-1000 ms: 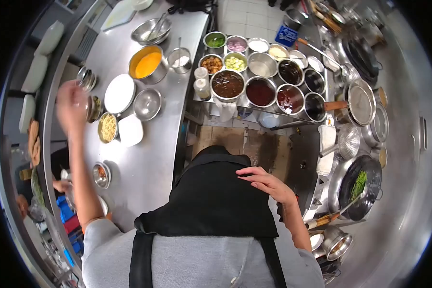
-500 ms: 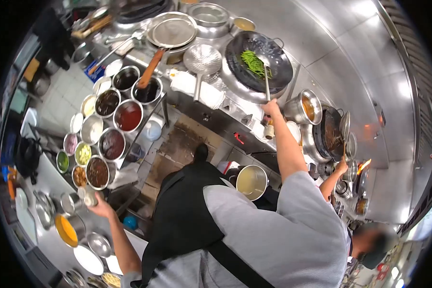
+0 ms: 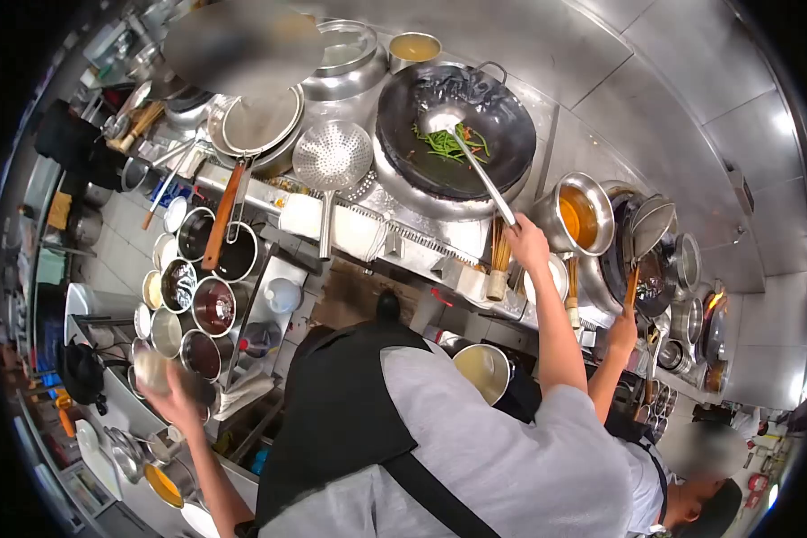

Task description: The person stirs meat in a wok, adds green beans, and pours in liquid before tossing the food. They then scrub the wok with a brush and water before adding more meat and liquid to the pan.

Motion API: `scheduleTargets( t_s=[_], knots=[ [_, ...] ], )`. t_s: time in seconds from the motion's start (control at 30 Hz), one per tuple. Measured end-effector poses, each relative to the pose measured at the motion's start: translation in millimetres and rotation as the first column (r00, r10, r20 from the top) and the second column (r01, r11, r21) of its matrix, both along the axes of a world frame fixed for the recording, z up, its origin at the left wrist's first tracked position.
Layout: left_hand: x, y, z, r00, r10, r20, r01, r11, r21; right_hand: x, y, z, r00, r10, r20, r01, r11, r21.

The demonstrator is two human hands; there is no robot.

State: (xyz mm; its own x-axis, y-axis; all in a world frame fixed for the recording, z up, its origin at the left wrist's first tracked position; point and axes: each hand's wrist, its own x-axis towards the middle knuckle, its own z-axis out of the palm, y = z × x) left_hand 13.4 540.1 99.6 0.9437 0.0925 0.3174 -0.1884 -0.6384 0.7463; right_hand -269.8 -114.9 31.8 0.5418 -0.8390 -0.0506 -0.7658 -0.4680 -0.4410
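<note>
Ladle (image 3: 482,175), held in the right hand's (image 3: 527,242) wrapped fingers, best sweeps low from the wok's (image 3: 507,125) edge under greens (image 3: 453,147), while left hand (image 3: 177,400) fingers clasp a blurred container (image 3: 155,368).

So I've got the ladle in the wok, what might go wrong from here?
The right hand, gripping the ladle, is right beside the pot of orange liquid; a wide swing might knock it.
The right forearm is close to a co-worker's arm, so the two might bump.
The left hand holds a blurred pale container near the sauce pots; a slip could perhaps spill it.
</note>
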Motion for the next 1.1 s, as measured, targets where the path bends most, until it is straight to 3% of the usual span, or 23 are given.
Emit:
scheduleTargets(
  t_s=[0.03, 0.07, 0.1, 0.13, 0.17, 0.27, 0.3, 0.37, 0.43, 0.53, 0.7, 0.83, 1.03, 1.1],
  knots=[
    [7, -58, 17, 0.995, -0.095, -0.04, 0.088, 0.985, -0.151, -13, 1, -1, 0.999, 0.016, 0.045, -0.017, 0.999, 0.039],
    [26, -93, 18, 0.979, -0.2, 0.033, 0.202, 0.978, -0.054, -23, 6, -11, 0.984, 0.036, 0.173, -0.058, 0.991, 0.124],
    [38, -142, 39, 0.919, -0.389, -0.062, 0.389, 0.921, -0.018, -31, 17, -22, 0.954, 0.041, 0.298, -0.106, 0.973, 0.204],
    [43, -193, 51, 0.871, -0.484, -0.081, 0.476, 0.874, -0.101, -30, 44, -8, 0.923, -0.147, 0.356, -0.054, 0.866, 0.497],
    [59, -236, 60, 0.781, -0.613, -0.119, 0.618, 0.786, 0.008, -25, 64, 18, 0.873, -0.338, 0.352, -0.04, 0.67, 0.741],
    [91, -363, 67, 0.578, -0.789, -0.205, 0.815, 0.55, 0.183, -23, 75, 68, 0.741, -0.556, 0.376, -0.262, 0.275, 0.925],
    [96, -406, 79, 0.495, -0.821, -0.283, 0.862, 0.424, 0.279, -20, 80, 80, 0.719, -0.582, 0.381, -0.275, 0.265, 0.924],
    [99, -482, 94, 0.385, -0.796, -0.466, 0.854, 0.116, 0.507, -9, 97, 97, 0.665, -0.637, 0.389, -0.298, 0.251, 0.921],
    [110, -540, 64, 0.324, -0.904, -0.279, 0.682, 0.019, 0.731, 0, 114, 103, 0.619, -0.677, 0.399, -0.321, 0.246, 0.915],
    [113, -614, 52, 0.225, -0.952, -0.207, 0.498, -0.071, 0.865, 5, 131, 115, 0.565, -0.722, 0.4, -0.352, 0.227, 0.908],
    [111, -657, 45, 0.085, -0.975, -0.203, 0.395, -0.154, 0.906, 20, 146, 116, 0.487, -0.786, 0.381, -0.369, 0.211, 0.905],
    [123, -660, 38, 0.087, -0.977, -0.194, 0.389, -0.146, 0.91, 30, 151, 120, 0.423, -0.827, 0.37, -0.413, 0.188, 0.891],
    [137, -655, 30, 0.092, -0.968, -0.234, 0.433, -0.173, 0.884, 35, 142, 117, 0.376, -0.878, 0.296, -0.542, 0.051, 0.839],
    [143, -655, 26, 0.126, -0.958, -0.259, 0.435, -0.182, 0.882, 38, 130, 108, 0.403, -0.861, 0.311, -0.531, 0.057, 0.845]
  ],
)
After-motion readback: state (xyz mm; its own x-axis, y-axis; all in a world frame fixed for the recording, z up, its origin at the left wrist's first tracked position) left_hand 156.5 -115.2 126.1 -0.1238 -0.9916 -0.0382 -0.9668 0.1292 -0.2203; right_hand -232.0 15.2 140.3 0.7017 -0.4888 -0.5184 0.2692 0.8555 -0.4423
